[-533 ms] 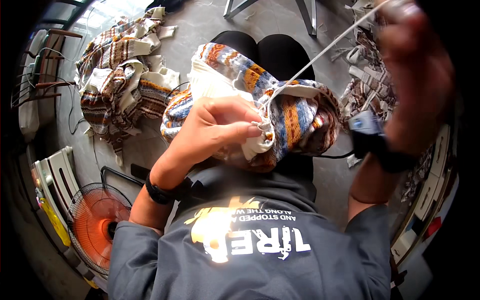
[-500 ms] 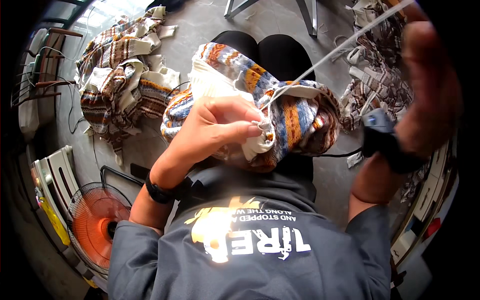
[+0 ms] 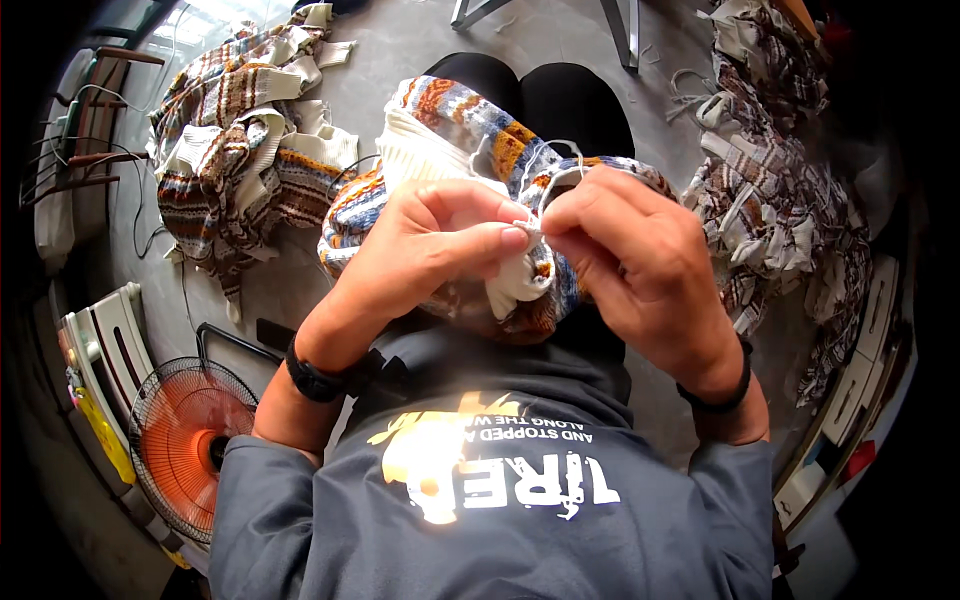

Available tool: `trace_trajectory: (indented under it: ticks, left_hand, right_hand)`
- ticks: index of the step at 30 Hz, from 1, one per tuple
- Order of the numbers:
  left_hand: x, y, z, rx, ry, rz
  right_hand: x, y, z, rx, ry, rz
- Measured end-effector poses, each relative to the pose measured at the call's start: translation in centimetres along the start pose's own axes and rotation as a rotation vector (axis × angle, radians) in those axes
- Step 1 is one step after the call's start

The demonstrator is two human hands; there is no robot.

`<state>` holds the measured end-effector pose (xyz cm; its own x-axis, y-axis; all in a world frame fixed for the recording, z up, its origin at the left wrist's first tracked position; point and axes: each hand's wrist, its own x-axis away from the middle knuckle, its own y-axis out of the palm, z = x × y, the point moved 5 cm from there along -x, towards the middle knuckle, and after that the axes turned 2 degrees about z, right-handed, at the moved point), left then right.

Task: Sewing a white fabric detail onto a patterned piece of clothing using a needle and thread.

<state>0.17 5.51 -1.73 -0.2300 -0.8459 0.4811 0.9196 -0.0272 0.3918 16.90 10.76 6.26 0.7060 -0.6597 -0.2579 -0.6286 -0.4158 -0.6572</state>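
A knitted sweater (image 3: 505, 140), patterned in blue, orange, brown and white, lies bunched across my lap. Its cream ribbed part (image 3: 425, 150) faces up on the left. My left hand (image 3: 430, 235) pinches the sweater's white edge between thumb and forefinger. Right against those fingertips, my right hand (image 3: 640, 260) is closed in a pinch on white yarn (image 3: 568, 147). A slack loop of that yarn rises behind the right-hand fingers. The exact spot between the fingertips is small and partly hidden.
Patterned knitwear lies heaped on the floor at the left (image 3: 225, 160), with another knitwear pile (image 3: 765, 190) at the right. An orange fan (image 3: 190, 450) stands by my left elbow. Metal legs (image 3: 620, 35) stand ahead, and white drawers (image 3: 860, 370) line the right side.
My right hand, blurred and far out to the upper right with a taut white yarn, has come back to the left hand. The yarn now hangs slack. My left hand keeps its pinch.
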Motion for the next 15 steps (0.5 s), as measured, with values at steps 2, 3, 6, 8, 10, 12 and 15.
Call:
trace_trajectory:
  ticks: [2,3,6,8,10,12,15]
  left_hand:
    - [-0.03,0.04,0.01,0.007,0.008,0.002]
    - [-0.02,0.03,0.02,0.01,0.013,0.003]
    - [0.01,-0.03,-0.06,-0.012,0.019,0.014]
    - [-0.02,-0.01,-0.12,0.004,0.028,0.006]
    - [-0.02,0.0,-0.15,0.014,0.039,0.0]
    - [-0.04,0.03,-0.18,0.019,0.049,-0.003]
    - [-0.07,-0.05,-0.23,0.007,0.043,-0.003]
  right_hand:
    - [0.37,0.29,0.08,0.008,0.023,-0.03]
    - [0.36,0.23,0.01,0.008,0.013,-0.02]
    - [0.05,0.23,-0.1,0.0,0.02,-0.017]
    - [0.0,0.27,-0.13,-0.007,0.027,-0.013]
    - [0.1,0.29,-0.08,-0.005,0.026,-0.008]
    - [0.23,0.31,0.05,-0.001,0.027,-0.007]
    - [0.28,0.37,0.17,0.008,0.03,-0.008]
